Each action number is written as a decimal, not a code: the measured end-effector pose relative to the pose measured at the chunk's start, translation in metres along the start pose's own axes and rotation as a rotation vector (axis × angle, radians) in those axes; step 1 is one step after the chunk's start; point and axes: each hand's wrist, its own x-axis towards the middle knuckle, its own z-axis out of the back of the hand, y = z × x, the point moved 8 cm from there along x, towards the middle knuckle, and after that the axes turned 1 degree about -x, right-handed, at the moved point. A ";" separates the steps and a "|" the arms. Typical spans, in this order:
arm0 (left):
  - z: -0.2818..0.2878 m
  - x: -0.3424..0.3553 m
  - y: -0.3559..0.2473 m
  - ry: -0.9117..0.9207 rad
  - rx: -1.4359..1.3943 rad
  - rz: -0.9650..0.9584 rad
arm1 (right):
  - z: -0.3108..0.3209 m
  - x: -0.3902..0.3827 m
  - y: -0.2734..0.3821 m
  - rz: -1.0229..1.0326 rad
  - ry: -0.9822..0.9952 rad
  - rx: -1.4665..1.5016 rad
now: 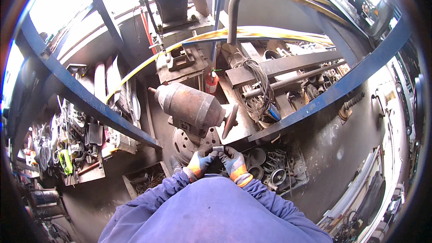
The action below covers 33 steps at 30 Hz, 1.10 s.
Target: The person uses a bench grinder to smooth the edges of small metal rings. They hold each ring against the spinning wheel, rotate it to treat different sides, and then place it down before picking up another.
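Note:
My left hand (201, 163) and my right hand (231, 162), both in grey gloves with orange cuffs, are closed on a small metal piece (218, 148) in front of my body. Just beyond them is a rusty, motor-driven bench machine (189, 104) with a disc wheel (230, 121) on its right end, which my hands do not appear to touch. The machine stands on a round pedestal like a steel wheel rim (182, 146). The piece's exact shape is hard to make out.
Blue steel beams (315, 107) curve across both sides. Cluttered scrap (81, 141) lies left; steel bars (288, 69) and coiled cable (258, 85) lie right. A tray of metal parts (288, 175) and a scrap box (137, 185) sit low. A red extinguisher-like cylinder (211, 83) stands behind.

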 end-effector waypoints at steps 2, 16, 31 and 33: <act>0.001 0.003 0.003 -0.011 -0.063 -0.017 | -0.004 -0.001 0.023 -0.027 -0.009 0.109; -0.018 0.013 -0.018 -0.020 -0.107 -0.032 | 0.005 0.009 0.031 -0.006 -0.107 0.217; -0.005 0.008 -0.009 -0.089 -0.198 0.049 | -0.001 0.010 0.030 -0.043 -0.051 0.233; -0.002 0.007 -0.013 -0.132 -0.106 0.027 | -0.001 0.013 0.021 -0.040 -0.064 0.227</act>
